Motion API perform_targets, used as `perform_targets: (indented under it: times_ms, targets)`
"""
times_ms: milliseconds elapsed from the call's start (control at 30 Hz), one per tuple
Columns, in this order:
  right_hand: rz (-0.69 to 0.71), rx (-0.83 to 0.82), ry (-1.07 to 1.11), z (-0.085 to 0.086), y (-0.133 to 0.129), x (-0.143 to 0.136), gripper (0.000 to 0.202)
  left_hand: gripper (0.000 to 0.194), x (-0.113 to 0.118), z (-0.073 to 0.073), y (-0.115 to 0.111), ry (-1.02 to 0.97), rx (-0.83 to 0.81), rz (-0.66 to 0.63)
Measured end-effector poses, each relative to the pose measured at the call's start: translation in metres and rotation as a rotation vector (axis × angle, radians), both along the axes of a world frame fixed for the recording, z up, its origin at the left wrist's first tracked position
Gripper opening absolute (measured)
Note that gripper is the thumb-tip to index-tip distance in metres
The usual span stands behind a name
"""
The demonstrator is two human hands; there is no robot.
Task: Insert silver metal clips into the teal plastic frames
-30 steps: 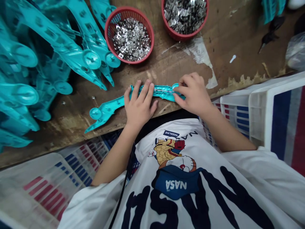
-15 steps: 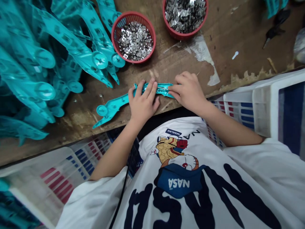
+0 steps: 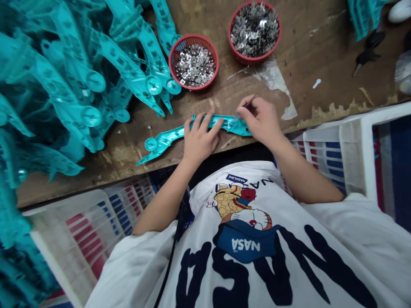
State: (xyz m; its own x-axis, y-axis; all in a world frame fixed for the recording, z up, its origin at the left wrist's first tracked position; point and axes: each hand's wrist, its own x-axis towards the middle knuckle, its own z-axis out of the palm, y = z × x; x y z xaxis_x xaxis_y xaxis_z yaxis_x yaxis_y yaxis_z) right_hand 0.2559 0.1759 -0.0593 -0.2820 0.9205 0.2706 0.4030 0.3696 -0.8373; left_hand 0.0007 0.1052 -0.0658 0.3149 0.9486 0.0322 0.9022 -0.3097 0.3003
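A long teal plastic part (image 3: 171,136) with a round disc near its left end lies on the wooden table. My left hand (image 3: 201,137) is laid across its middle, fingers over the far edge, holding it against the table. My right hand (image 3: 261,119) is closed in a pinch above the part's right end. Between its thumb and fingers shows a small thin thing (image 3: 247,105), dark at the top; its kind is too blurred to tell. The right hand hides part of that end.
Similar teal parts (image 3: 70,85) are heaped at the left. Two red baskets, one with small metal clips (image 3: 195,66) and one with metal pieces (image 3: 255,30), stand behind. Keys (image 3: 366,53) lie at the right. White crates (image 3: 86,231) stand below the table edge.
My right hand has lifted off the part's right end and now pinches a small dark thing above it. My left hand stays on the part. The whole view has shifted slightly.
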Motion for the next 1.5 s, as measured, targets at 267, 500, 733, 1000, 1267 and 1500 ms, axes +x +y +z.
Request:
perform_targets:
  times_ms: [267, 500, 733, 1000, 1267, 1500]
  targets:
    - [0.144, 0.023, 0.044, -0.013, 0.01, -0.022, 0.047, 0.054, 0.002, 0.001, 0.0, -0.02, -0.014, 0.016]
    - [0.194, 0.027, 0.003, -0.011, 0.01, -0.016, 0.046, 0.052, 0.0, 0.0, 0.001, -0.036, -0.015, 0.02]
    - [0.218, 0.037, -0.115, -0.011, 0.007, -0.015, 0.066, 0.054, 0.0, 0.003, 0.001, -0.037, -0.039, 0.029]
    - [0.138, -0.016, -0.175, -0.011, 0.015, -0.006, 0.065, 0.055, 0.001, 0.004, 0.001, -0.067, -0.052, 0.029]
    - [0.29, 0.056, -0.286, -0.012, 0.014, -0.013, 0.061, 0.059, 0.001, 0.006, 0.002, -0.06, -0.066, 0.021]
    - [0.235, 0.087, -0.228, -0.012, 0.01, -0.013, 0.079, 0.058, 0.001, 0.005, 0.001, -0.087, -0.022, 0.03]
